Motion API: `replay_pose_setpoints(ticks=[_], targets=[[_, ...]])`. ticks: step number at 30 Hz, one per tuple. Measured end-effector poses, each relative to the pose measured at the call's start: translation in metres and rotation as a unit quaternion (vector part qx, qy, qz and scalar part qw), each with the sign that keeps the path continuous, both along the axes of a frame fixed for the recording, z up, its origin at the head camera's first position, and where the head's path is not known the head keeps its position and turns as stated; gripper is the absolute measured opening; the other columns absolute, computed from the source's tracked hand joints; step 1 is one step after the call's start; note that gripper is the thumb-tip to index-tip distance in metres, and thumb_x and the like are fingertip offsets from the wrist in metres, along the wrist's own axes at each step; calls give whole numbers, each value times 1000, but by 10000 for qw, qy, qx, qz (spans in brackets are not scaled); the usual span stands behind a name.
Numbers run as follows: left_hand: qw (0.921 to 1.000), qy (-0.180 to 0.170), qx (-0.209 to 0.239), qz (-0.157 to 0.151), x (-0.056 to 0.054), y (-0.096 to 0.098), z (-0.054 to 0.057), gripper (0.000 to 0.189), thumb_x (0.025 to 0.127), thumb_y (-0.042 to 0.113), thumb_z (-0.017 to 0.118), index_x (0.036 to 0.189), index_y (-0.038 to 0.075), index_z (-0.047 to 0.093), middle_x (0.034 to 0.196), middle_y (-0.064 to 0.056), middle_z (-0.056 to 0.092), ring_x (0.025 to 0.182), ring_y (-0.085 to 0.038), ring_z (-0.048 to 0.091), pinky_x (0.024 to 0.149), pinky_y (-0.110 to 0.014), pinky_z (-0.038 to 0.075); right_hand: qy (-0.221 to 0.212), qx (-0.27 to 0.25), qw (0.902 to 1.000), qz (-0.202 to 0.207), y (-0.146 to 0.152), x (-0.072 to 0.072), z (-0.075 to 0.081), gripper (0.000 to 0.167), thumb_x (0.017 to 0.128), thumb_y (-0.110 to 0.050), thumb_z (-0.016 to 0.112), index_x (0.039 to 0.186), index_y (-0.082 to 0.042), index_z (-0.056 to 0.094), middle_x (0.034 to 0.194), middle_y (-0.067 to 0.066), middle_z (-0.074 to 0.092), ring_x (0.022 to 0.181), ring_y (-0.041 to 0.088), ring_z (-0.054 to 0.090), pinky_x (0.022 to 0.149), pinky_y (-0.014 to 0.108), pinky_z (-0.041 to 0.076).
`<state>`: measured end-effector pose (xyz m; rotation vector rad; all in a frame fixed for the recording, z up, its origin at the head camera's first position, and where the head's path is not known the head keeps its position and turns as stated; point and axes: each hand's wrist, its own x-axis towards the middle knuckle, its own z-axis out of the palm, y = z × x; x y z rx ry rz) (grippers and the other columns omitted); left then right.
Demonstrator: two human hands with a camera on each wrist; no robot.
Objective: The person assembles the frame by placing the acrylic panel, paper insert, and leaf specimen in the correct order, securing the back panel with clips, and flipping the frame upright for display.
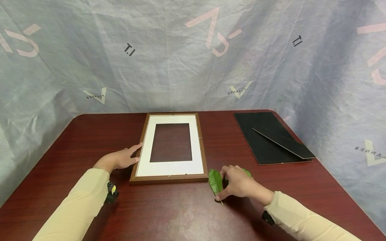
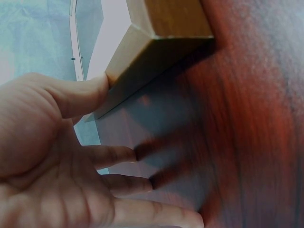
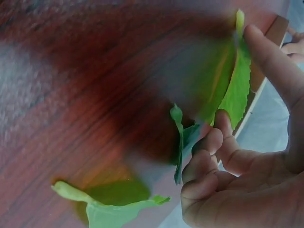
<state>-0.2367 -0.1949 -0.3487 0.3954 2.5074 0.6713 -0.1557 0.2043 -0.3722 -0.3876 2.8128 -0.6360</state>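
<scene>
A brown picture frame (image 1: 169, 179) with a white mat (image 1: 197, 144) lies flat on the table. My left hand (image 1: 122, 158) is at its left side, thumb and index finger touching the edge; the left wrist view shows the other fingers (image 2: 159, 212) stretched out. By the frame's near right corner, my right hand (image 1: 239, 182) holds a green leaf (image 1: 215, 181) between thumb and index finger, thumb near the stem. Two more leaves, a small dark one (image 3: 179, 142) and a lighter one (image 3: 114, 213), lie under or beside that hand, mostly hidden in the head view.
At the right of the reddish-brown table (image 1: 169, 211) lies a black backing board (image 1: 265, 122). Its stand leg (image 1: 283, 140) rises at an angle, its end near the table's right edge. A grey printed sheet (image 1: 169, 67) hangs behind and around the table.
</scene>
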Motion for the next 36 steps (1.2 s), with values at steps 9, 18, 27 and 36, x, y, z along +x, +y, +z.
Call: replay_pose_setpoints(ticks=[9, 18, 27, 36], targets=[[10000, -19, -20, 5, 0, 0, 0, 69, 108, 12, 48, 159, -7, 6, 156, -46, 10, 143, -63, 9, 113, -71, 17, 120, -126, 9998, -137, -1, -1, 0, 44, 60, -31, 98, 81, -15, 62, 79, 0, 54, 78, 18, 50, 62, 32, 43], [10000, 18, -38, 2, 2, 1, 2, 69, 107, 11, 49, 158, -8, 7, 155, -46, 11, 143, -64, 7, 113, -71, 16, 227, -322, 9992, 115, 1, -1, -3, 31, 69, -28, 94, 65, -20, 64, 61, -9, 51, 60, 9, 43, 53, 25, 33], [10000, -14, -35, 12, 2, 2, 2, 69, 107, 12, 48, 159, -8, 7, 156, -45, 10, 143, -64, 7, 113, -71, 16, -182, -694, 9974, 35, 1, -2, 0, 28, 81, -19, 84, 62, -17, 65, 53, -10, 44, 49, 6, 39, 50, 25, 32], [9999, 80, -135, -40, 1, 1, 2, 69, 107, 12, 49, 158, -9, 8, 155, -45, 14, 143, -64, 10, 113, -70, 18, -750, -1096, 9911, -81, 9, -9, 16, 24, 90, -24, 77, 71, -11, 71, 63, -6, 45, 60, 13, 36, 57, 31, 32]])
